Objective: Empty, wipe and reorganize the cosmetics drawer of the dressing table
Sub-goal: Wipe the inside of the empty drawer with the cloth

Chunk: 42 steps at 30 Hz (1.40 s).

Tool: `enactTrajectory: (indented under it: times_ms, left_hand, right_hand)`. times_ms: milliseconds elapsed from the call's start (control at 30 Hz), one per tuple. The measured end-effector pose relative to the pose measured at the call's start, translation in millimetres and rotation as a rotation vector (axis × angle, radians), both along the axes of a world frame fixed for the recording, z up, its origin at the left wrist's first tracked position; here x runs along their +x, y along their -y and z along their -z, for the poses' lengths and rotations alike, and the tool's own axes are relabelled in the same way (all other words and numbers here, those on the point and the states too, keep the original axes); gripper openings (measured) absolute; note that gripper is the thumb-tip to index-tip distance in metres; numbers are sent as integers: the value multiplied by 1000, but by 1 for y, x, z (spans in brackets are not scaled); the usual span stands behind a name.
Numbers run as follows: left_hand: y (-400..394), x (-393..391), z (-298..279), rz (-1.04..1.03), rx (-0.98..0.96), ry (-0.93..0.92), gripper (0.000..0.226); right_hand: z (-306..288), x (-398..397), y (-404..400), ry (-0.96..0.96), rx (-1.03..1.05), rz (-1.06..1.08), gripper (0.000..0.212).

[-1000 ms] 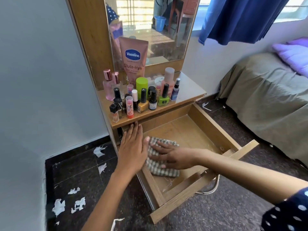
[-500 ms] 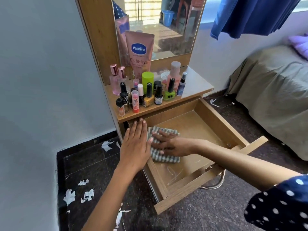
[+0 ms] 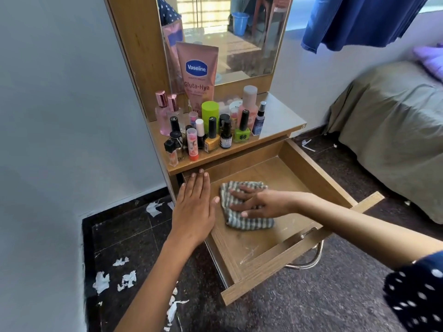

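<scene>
**Wiping the open drawer**

The right hand (image 3: 261, 203) is pressing flat, fingers spread, on a striped cloth (image 3: 242, 219) inside the drawer (image 3: 311, 178). The left hand (image 3: 195, 207) is lying flat, fingers together, on the drawer's edge at 9 o'clock. Bottles (image 3: 211, 130) are crowding the table (image 3: 280, 116) at 12 o'clock. Paper bits (image 3: 124, 279) are littering the dark floor (image 3: 311, 307). A bed (image 3: 388, 130) is sitting at 3 o'clock.

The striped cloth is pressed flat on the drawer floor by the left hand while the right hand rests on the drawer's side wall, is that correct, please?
Not quite: the hands are swapped. In the head view the right hand presses the striped cloth on the drawer floor, while the left hand rests on the side wall.
</scene>
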<state>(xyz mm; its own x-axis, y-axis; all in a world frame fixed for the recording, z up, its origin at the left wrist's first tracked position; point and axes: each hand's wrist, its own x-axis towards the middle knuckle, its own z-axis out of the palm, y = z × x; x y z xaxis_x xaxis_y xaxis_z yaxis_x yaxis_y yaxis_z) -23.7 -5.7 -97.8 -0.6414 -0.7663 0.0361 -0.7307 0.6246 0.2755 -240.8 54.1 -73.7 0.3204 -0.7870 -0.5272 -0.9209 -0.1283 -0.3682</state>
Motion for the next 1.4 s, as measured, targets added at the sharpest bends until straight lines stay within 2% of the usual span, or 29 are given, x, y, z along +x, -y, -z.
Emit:
enactTrajectory:
  times_ms: [100,200,433,567,700,800,900,1000,1067,1167,1267,1400]
  left_hand:
    - [0,0,0,-1,-2,6,61]
    - [-1,0,0,-6,-5,-4,61]
    - [-1,0,2,-5,-23,9,61]
    - [-1,0,2,-3,-19,6,61]
    - [0,-1,3,-12,-29,9,61]
    - [1,-2,2,-14,-39,8,62]
    - [0,-2,1,-7,-38,19,62]
    - [0,-2,-1,-3,-46,44,63]
    - [-1,-5,-2,-1,-47,53,64]
    - [-4,-17,-4,3,-38,14,66]
    - [-3,-36,-4,38,-27,-26,66]
    - [5,-53,-2,55,-49,-37,64]
  right_hand:
    - [3,28,-4,79,76,-121,42]
    - [-2,37,-13,129,203,-93,46]
    - [-14,27,-30,125,313,11,79]
    - [-21,-9,-37,24,266,84,93]
    - [-20,-44,-44,13,233,229,87]
    - [-15,-35,-44,30,251,263,95]
    - [-6,-2,-40,86,286,155,97]
    - [2,27,-33,101,300,15,84]
    - [2,28,-32,91,301,9,78]
    - [-8,9,-36,74,282,89,85]
    - [-21,-26,-42,-54,227,174,99]
    - [-27,-56,-48,-74,123,380,93]
